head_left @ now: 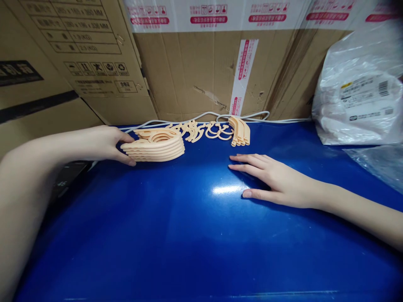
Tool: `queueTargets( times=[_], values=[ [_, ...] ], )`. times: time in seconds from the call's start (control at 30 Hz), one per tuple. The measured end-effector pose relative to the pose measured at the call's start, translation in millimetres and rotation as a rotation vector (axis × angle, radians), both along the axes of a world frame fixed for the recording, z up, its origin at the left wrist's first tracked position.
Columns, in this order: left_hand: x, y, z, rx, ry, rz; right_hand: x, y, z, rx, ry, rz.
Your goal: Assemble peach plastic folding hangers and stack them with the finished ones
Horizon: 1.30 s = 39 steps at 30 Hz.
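Observation:
My left hand (103, 143) grips the left end of a stack of peach plastic curved pieces (157, 147) that rests on the blue table (189, 235). Thumb and fingers close around the stack's edge. My right hand (273, 180) lies flat on the table, fingers stretched out and together, holding nothing. It sits just in front of a small upright bundle of the same peach pieces (241, 131). Between the stack and the bundle lie several loose peach hooks (206, 130).
Cardboard boxes (214, 75) stand along the table's back edge, one leaning box (91, 54) at the left. A white cable (252, 116) runs along their base. Clear plastic bags (359, 92) sit at the right. A dark device (67, 178) lies at the table's left edge.

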<state>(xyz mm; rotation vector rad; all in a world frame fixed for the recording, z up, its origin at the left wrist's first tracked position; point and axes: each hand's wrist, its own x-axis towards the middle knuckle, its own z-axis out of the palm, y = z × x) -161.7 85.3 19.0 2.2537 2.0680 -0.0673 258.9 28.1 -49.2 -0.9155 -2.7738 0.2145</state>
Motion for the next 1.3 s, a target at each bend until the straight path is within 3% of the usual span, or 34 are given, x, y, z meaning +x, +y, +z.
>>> queueTargets(
  times=[0.1,0.17,0.23,0.3,0.6,1.3],
  values=[
    [-11.2,-3.9,13.5,-0.097,-0.028,0.078,-0.1,0.0,0.1,0.000,-0.006,0.002],
    [-21.2,-4.7,20.3,-0.016,-0.110,0.169,-0.2,-0.1,0.4,0.000,-0.016,0.002],
    [-29.1,-3.6,21.7,0.043,-0.285,0.130,-0.4,-0.4,0.7,-0.001,-0.025,0.000],
    [-32.1,-1.0,17.6,0.136,-0.261,0.099,-0.5,-0.9,1.2,-0.006,-0.029,-0.002],
    [-17.4,9.1,-6.4,0.044,-0.193,-0.014,-0.5,-1.5,1.0,-0.003,0.005,0.001],
    [-9.4,8.1,-5.5,0.056,-0.146,-0.054,-0.1,-0.9,0.7,0.021,-0.050,0.005]
  ],
)
